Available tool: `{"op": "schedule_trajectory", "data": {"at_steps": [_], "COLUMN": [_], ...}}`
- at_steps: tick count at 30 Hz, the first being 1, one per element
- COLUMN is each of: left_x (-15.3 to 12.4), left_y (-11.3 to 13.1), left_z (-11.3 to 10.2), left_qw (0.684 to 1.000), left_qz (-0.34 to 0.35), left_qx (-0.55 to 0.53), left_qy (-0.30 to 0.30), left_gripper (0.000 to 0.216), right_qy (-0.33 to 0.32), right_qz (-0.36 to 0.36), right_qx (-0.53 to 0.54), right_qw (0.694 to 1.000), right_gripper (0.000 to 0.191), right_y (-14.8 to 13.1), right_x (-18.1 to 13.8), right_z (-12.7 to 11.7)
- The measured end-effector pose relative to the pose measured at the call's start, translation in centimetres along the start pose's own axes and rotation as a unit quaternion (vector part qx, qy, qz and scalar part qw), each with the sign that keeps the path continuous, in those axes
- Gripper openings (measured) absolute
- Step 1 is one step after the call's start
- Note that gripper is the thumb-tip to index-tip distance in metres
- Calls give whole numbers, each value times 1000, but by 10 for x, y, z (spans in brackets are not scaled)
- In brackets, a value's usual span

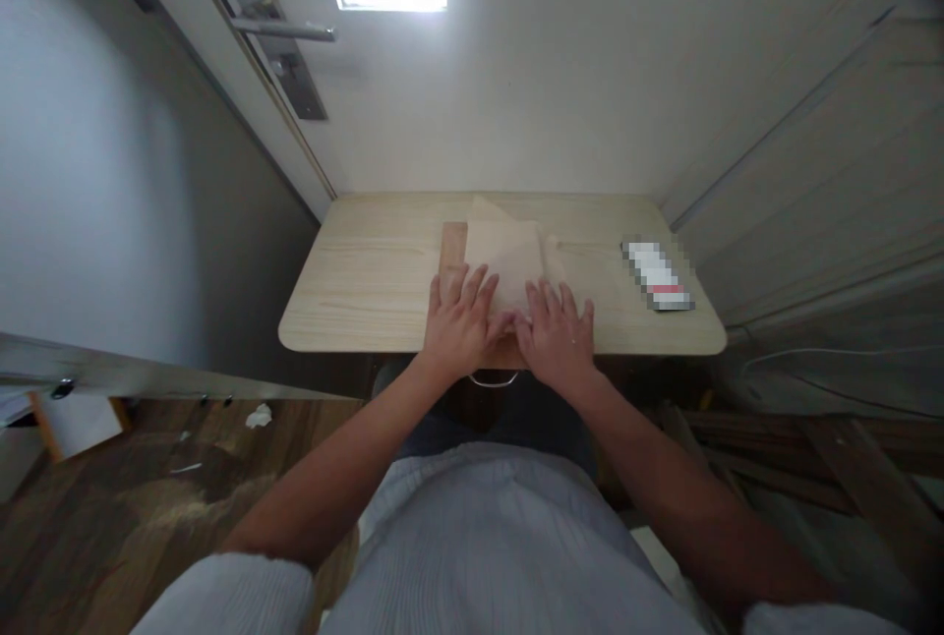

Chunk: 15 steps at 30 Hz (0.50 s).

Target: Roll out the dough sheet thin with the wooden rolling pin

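A pale, paper-like sheet point(504, 255) lies on a flat brown piece point(453, 244) on the small table. My left hand point(461, 320) rests palm down on the near left part, its fingers stretched out and spread. On the near right part lies my right hand point(557, 328), also flat with fingers apart. The thumbs almost meet at the sheet's near edge. Below them, a thin white loop point(494, 381) hangs past the table edge beside the brown piece. Paler layers stick out behind and to the right of the sheet; what lies under my palms is hidden.
The light wooden table point(369, 271) stands against a white door with a metal handle point(284, 29). A phone-like object point(656, 275), its screen blurred, lies at the table's right. On the floor at left are a crumpled tissue point(259, 416) and a framed board point(78, 424).
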<state>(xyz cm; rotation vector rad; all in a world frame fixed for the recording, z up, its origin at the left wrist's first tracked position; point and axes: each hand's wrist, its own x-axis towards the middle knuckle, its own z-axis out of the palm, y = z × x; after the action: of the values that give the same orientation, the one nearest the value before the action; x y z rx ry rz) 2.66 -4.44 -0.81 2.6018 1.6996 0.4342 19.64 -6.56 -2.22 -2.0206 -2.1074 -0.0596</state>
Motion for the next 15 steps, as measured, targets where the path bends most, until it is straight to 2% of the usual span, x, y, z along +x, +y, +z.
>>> {"op": "schedule_trajectory", "data": {"at_steps": [4, 7, 12, 15], "left_x": [-50, -75, -87, -80], "left_y": [8, 10, 9, 0], "left_z": [3, 5, -2, -10], "left_qw": [999, 997, 993, 989], "left_qz": [42, 61, 62, 26], "left_qx": [-21, -48, -101, -146], "left_qy": [12, 9, -5, 12], "left_gripper": [66, 68, 64, 60], "right_qy": [39, 62, 84, 86], "right_qz": [-42, -62, -73, -88], "right_qx": [7, 14, 48, 75], "right_qw": [998, 996, 993, 990], "right_gripper": [61, 57, 39, 28], "right_y": [2, 4, 11, 16], "right_x": [-44, -64, -68, -61], "right_z": [0, 1, -1, -5]}}
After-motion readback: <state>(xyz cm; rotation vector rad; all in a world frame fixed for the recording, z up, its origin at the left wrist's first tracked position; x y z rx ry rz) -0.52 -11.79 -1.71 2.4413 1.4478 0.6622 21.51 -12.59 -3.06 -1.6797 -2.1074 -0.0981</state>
